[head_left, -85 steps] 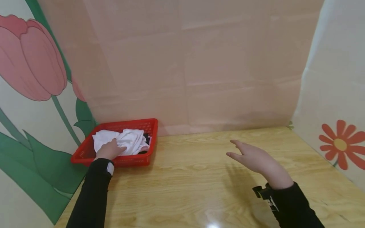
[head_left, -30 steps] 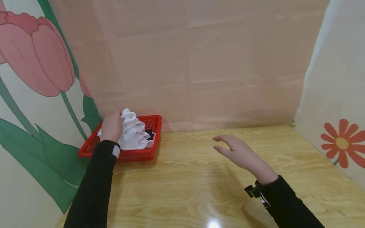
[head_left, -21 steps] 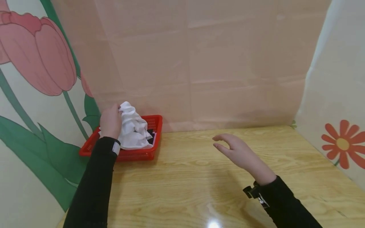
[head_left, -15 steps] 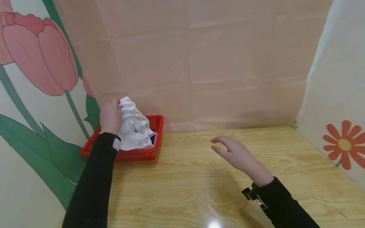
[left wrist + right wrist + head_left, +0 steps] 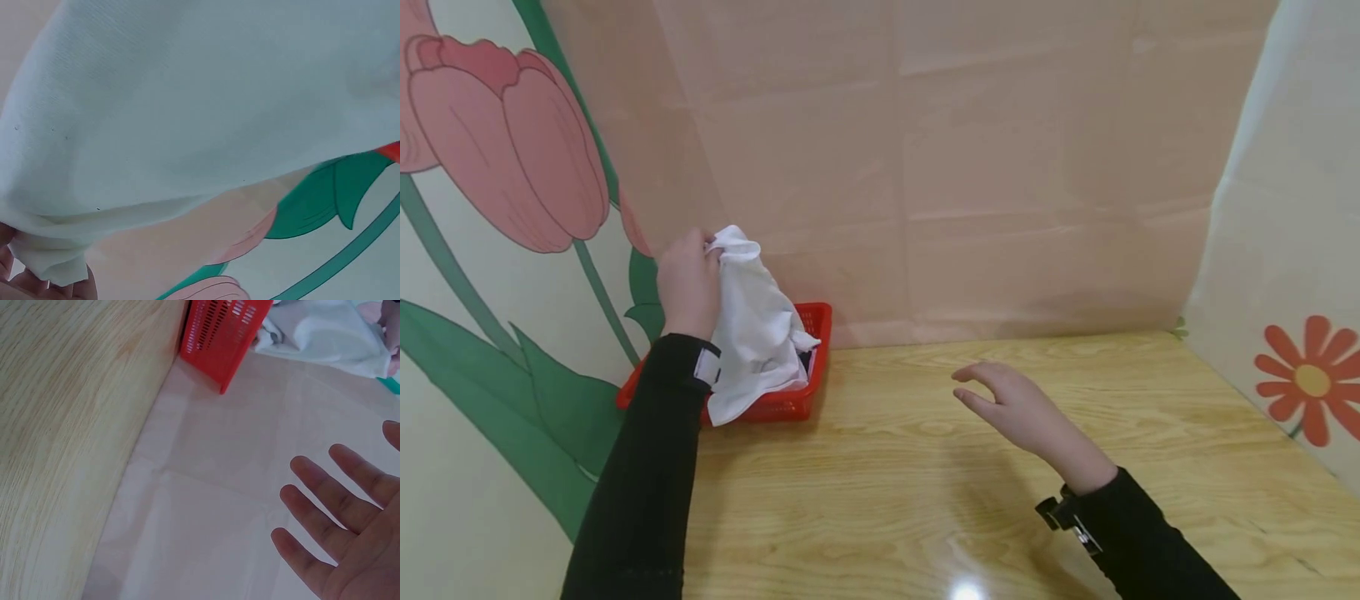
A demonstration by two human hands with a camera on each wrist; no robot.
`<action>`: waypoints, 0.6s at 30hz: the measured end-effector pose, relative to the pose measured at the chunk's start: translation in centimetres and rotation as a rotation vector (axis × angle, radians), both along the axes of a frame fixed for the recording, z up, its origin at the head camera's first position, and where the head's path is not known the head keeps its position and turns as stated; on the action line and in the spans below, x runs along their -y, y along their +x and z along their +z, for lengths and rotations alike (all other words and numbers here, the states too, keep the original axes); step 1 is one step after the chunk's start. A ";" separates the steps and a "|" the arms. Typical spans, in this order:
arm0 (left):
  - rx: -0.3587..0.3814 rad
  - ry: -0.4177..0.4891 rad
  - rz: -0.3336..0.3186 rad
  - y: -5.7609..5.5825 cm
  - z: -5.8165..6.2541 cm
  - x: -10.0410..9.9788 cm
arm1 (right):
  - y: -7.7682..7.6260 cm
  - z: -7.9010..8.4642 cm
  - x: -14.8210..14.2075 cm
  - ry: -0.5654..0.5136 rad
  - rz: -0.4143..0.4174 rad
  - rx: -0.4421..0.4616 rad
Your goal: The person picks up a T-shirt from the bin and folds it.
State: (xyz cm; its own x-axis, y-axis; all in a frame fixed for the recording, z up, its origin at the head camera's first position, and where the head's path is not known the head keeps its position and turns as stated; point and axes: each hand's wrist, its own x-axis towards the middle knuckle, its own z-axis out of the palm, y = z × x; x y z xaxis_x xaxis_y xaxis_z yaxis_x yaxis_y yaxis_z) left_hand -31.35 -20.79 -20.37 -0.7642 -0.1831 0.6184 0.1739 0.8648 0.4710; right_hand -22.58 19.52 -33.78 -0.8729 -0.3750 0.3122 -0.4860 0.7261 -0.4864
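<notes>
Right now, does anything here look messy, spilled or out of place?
Only mildly: the white cloth the left hand grips is crumpled, its lower end draping over the red basket rim. Nothing looks spilled or damaged.

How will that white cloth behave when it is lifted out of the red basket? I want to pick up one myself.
Likely floppy: the white cloth hangs in folds from the left hand. Probably light: a one-hand grip lifts it. Its trailing end may drag on the red basket.
</notes>
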 end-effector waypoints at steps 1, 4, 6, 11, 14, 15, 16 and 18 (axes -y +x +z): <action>-0.009 0.000 -0.002 0.2 0.2 -0.2 | 0.0 0.0 0.0 0.001 0.000 -0.001; -0.039 0.005 -0.007 0.5 0.8 -0.6 | -0.1 0.0 0.1 0.002 0.001 -0.006; -0.069 0.004 -0.014 0.6 1.2 -0.9 | -0.1 0.1 0.3 0.005 0.002 -0.006; -0.142 -0.018 -0.022 1.0 2.5 -1.5 | -0.1 0.2 0.5 0.001 -0.011 -0.005; -0.188 -0.019 -0.021 1.5 3.2 -1.9 | -0.2 0.1 0.5 -0.007 -0.022 -0.024; -0.205 -0.019 -0.024 1.7 3.4 -2.0 | -0.3 0.1 0.5 -0.010 -0.027 -0.032; -0.222 -0.018 -0.027 1.8 3.6 -2.1 | -0.3 0.0 0.5 -0.013 -0.030 -0.039; -0.248 -0.017 -0.035 2.3 4.1 -2.3 | -0.5 0.0 0.5 -0.017 -0.037 -0.054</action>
State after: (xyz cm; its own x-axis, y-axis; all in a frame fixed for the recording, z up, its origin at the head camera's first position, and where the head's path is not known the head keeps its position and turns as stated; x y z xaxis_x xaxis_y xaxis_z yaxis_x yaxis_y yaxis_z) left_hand -29.06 -18.46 -16.22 -0.5946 -0.1475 0.7904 0.3118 0.8638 0.3958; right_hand -23.03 19.05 -33.82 -0.8678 -0.3375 0.3648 -0.4849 0.7359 -0.4725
